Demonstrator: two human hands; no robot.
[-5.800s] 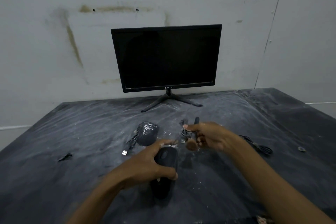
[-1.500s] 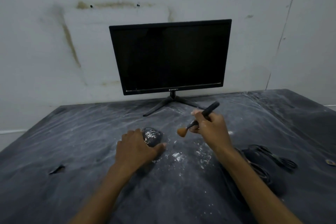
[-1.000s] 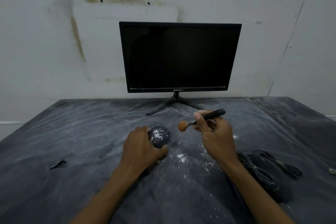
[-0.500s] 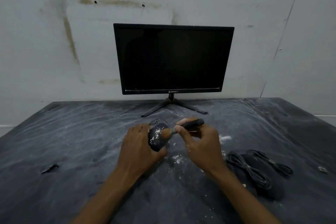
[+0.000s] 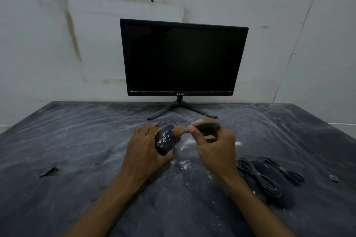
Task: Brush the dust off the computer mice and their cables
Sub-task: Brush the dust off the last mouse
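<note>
My left hand [image 5: 143, 152] grips a black mouse [image 5: 165, 141] speckled with white dust, tilted up off the table. Its thin cable [image 5: 164, 122] loops behind the fingers. My right hand [image 5: 215, 146] pinches the black handle of a small brush [image 5: 196, 129], and the tan bristles touch the mouse's upper right side. A second black mouse [image 5: 277, 188] lies on the table at the right, with its coiled cable [image 5: 258, 177] draped over it and a USB plug [image 5: 334, 178] at the far right.
A black monitor [image 5: 183, 57] on a forked stand [image 5: 181, 109] stands at the back against a stained white wall. The dark table cover [image 5: 77, 140] is streaked with white dust, with loose powder [image 5: 183, 163] under my hands. A small dark scrap [image 5: 48, 171] lies at the left.
My left hand lifted the dusty mouse off the table and tilted it. My right hand brought the brush from the air beside it onto the mouse. The other mouse now lies at the right.
</note>
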